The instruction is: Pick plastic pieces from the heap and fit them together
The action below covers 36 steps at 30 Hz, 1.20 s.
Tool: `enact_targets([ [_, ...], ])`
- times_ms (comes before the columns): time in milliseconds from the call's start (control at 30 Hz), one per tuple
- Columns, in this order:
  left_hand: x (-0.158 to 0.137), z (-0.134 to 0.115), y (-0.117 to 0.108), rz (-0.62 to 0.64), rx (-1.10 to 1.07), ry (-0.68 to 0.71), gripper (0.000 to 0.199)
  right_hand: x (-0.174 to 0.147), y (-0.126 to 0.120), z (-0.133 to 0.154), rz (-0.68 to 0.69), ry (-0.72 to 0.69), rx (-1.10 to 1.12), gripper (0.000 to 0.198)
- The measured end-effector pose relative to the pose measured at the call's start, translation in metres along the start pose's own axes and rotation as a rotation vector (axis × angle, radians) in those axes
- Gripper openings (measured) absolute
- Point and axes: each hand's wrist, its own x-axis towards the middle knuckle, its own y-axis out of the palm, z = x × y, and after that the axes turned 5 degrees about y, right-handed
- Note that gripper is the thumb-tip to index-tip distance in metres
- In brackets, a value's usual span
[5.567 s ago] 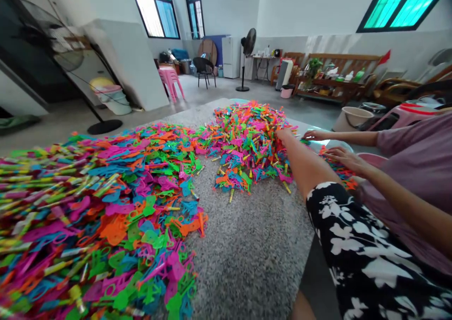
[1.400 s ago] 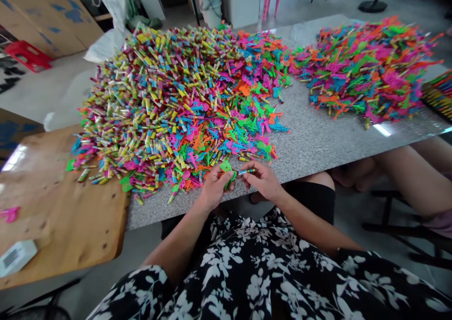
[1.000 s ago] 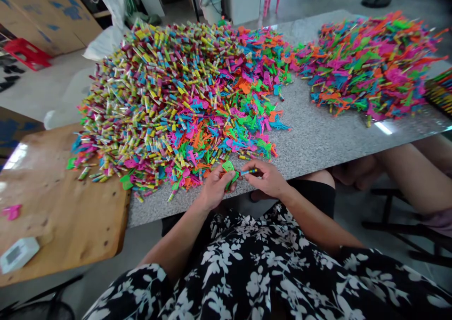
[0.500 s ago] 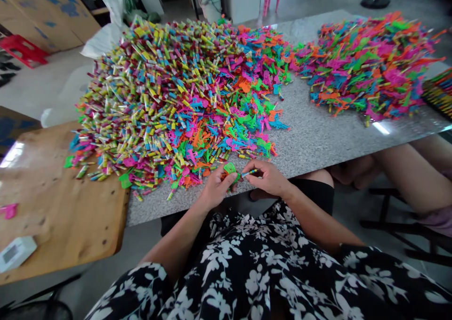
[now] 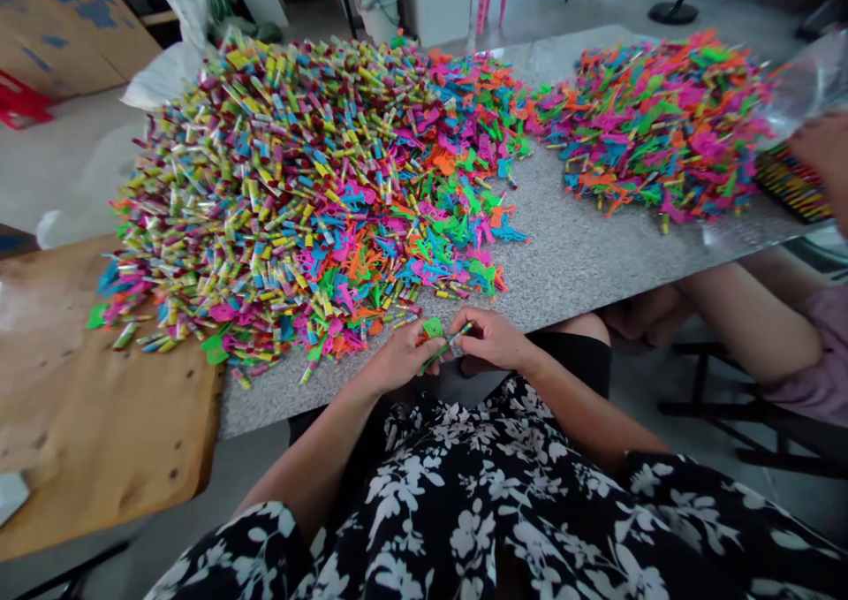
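Close to the table's front edge, my left hand (image 5: pixel 402 355) is closed on a green plastic toy piece (image 5: pixel 433 327) with a flat, perforated head. Beside it my right hand (image 5: pixel 491 338) pinches a small tube (image 5: pixel 462 332) with yellow and blue on it. The tube meets the green piece between my fingers; whether they are joined I cannot tell. Just beyond my hands spreads a big heap of small capped tubes (image 5: pixel 265 176), yellow, blue and dark red. Bright plastic toy pieces (image 5: pixel 371 255) in pink, orange, green and blue lie along its near and right sides.
A second pile of coloured toy pieces (image 5: pixel 662 132) sits on the grey speckled table (image 5: pixel 549 255) to the right. Another person's hand (image 5: pixel 825 163) is over a dark tray of sticks (image 5: pixel 788 185). A wooden board (image 5: pixel 99 406) adjoins at left.
The view has shifted so the scene sits further left. Another person's hand and a clear plastic bag have come in at the right. My hands still hold the green piece and the tube together.
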Motion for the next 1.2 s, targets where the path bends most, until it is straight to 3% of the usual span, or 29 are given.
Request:
enact_targets([
  [167,0.010,0.009,0.010,0.094,-0.070,-0.098,0.039,-0.008,-0.004,-0.017,0.032,0.079,0.083,0.019],
  [267,0.019,0.012,0.013,0.015,0.116,-0.084,0.042,-0.010,-0.033,-0.028,-0.042,0.086,0.032,0.019],
  [367,0.029,0.017,0.004,-0.184,0.393,-0.045,0.053,-0.012,-0.094,-0.041,-0.342,0.097,0.110,0.020],
  [500,0.043,0.036,-0.015,-0.243,0.545,-0.037,0.051,-0.015,-0.198,-0.052,-1.052,0.128,0.383,0.017],
  [533,0.046,0.042,-0.018,-0.266,0.612,-0.029,0.051,-0.015,-0.220,-0.052,-1.165,0.119,0.411,0.017],
  [633,0.054,0.056,-0.024,-0.357,0.859,0.013,0.049,-0.012,-0.268,-0.054,-1.331,0.080,0.484,0.034],
  [700,0.055,0.061,-0.027,-0.419,1.009,0.039,0.050,-0.007,-0.278,-0.058,-1.382,0.076,0.514,0.049],
  [767,0.054,0.061,-0.029,-0.454,1.135,0.043,0.053,0.000,-0.271,-0.065,-1.398,0.106,0.412,0.058],
  [833,0.051,0.056,-0.031,-0.454,1.219,0.027,0.054,0.008,-0.250,-0.074,-1.331,0.154,0.123,0.054],
  [1000,0.049,0.036,-0.027,-0.377,1.266,-0.043,0.034,0.024,-0.169,-0.075,-0.885,0.137,-0.715,0.031],
  [1100,0.053,0.032,-0.022,-0.415,1.261,-0.057,0.028,0.032,-0.126,-0.060,-0.680,0.112,-0.923,0.034],
  [1200,0.058,0.032,-0.012,-0.427,1.212,0.039,0.028,0.039,-0.092,-0.046,-0.542,0.107,-1.024,0.031],
])
